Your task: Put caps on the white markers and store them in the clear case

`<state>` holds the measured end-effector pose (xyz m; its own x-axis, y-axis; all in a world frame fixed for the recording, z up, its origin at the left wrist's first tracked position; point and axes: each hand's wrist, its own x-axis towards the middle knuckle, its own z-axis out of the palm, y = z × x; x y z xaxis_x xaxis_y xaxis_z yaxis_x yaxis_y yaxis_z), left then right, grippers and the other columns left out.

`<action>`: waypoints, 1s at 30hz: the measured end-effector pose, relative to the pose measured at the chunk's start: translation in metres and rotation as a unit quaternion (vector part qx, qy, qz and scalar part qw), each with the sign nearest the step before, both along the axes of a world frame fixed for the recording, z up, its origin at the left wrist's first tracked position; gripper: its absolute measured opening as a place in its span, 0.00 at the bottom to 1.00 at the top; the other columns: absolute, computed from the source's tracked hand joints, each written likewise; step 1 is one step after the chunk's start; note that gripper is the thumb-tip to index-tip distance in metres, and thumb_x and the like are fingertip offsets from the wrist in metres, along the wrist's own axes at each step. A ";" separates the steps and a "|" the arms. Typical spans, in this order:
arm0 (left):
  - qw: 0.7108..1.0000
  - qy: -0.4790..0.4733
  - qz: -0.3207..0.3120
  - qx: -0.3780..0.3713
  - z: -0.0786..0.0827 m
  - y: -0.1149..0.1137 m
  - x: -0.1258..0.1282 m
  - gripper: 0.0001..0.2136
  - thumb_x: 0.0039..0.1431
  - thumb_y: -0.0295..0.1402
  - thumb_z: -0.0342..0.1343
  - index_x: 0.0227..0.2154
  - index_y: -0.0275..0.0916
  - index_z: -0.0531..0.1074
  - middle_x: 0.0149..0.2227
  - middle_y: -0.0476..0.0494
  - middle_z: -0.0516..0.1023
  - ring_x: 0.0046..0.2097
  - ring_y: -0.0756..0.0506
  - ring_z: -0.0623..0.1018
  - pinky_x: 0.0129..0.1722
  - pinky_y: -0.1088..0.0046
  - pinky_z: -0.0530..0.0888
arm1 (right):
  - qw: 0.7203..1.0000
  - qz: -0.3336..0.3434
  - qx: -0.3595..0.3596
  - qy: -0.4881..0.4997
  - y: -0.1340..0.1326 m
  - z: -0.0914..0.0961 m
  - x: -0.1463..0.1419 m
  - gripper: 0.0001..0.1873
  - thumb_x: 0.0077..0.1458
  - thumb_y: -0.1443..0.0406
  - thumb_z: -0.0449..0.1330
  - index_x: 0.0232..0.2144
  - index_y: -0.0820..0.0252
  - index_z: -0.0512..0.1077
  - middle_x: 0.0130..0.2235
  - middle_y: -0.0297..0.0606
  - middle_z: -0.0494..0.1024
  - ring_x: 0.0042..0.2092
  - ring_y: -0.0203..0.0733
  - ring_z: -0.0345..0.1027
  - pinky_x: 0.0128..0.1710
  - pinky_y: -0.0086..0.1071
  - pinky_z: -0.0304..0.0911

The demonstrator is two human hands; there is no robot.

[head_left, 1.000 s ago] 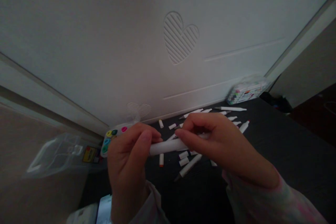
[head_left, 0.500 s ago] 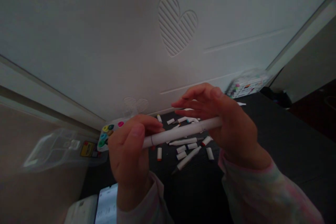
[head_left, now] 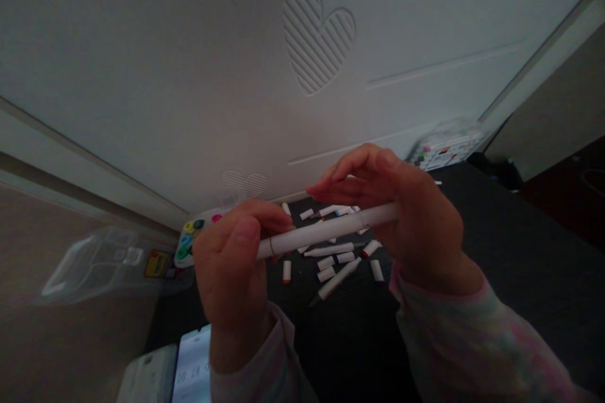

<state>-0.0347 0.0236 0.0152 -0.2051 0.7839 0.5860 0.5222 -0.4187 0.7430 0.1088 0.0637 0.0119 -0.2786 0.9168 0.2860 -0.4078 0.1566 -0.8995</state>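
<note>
A white marker (head_left: 326, 232) is held nearly level in front of me, its right end slightly higher. My left hand (head_left: 236, 264) is closed around its left end, with the thumb on the near side. A thin dark ring shows on the barrel close to that thumb. My right hand (head_left: 401, 214) has its palm against the marker's right end. Its fingers stretch out to the left above the barrel and do not wrap it. Below and behind lie several loose caps (head_left: 287, 272) and uncapped markers (head_left: 336, 282) on the dark tabletop (head_left: 359, 340).
A clear plastic case (head_left: 94, 264) and a tray with coloured marker ends (head_left: 186, 242) stand at the left. A lit phone (head_left: 193, 365) lies beside a white box (head_left: 146, 378) at the front left. Another marker case (head_left: 447, 145) leans on the white panel (head_left: 189, 75) at the back right.
The view has shifted slightly, so the scattered markers sit a little higher in the picture. Both hands keep the same hold on the marker.
</note>
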 end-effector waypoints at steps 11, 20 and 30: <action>0.998 -0.023 -0.023 -0.058 0.005 -0.003 0.001 0.13 0.48 0.21 0.45 0.14 0.37 0.68 0.13 0.53 0.66 0.17 0.54 0.65 0.15 0.80 0.61 | 0.998 -0.008 0.027 -0.062 -0.002 0.002 0.002 0.14 0.56 0.60 0.47 0.24 0.56 0.66 0.32 0.34 0.71 0.38 0.39 0.68 0.43 0.36 0.64; 0.994 -0.058 -0.079 -0.052 -0.001 -0.002 -0.005 0.15 0.53 0.28 0.45 0.14 0.39 0.68 0.12 0.52 0.63 0.15 0.54 0.62 0.12 0.78 0.57 | 0.994 0.003 0.020 -0.106 -0.010 0.013 0.006 0.14 0.58 0.63 0.44 0.26 0.57 0.65 0.32 0.35 0.71 0.39 0.40 0.68 0.43 0.37 0.64; 0.992 -0.082 -0.072 -0.058 -0.002 0.000 -0.008 0.15 0.53 0.29 0.45 0.13 0.38 0.67 0.11 0.52 0.65 0.14 0.54 0.64 0.11 0.79 0.58 | 0.990 0.000 0.057 -0.128 -0.016 0.016 0.006 0.10 0.55 0.62 0.49 0.25 0.56 0.67 0.31 0.35 0.72 0.36 0.40 0.68 0.36 0.35 0.65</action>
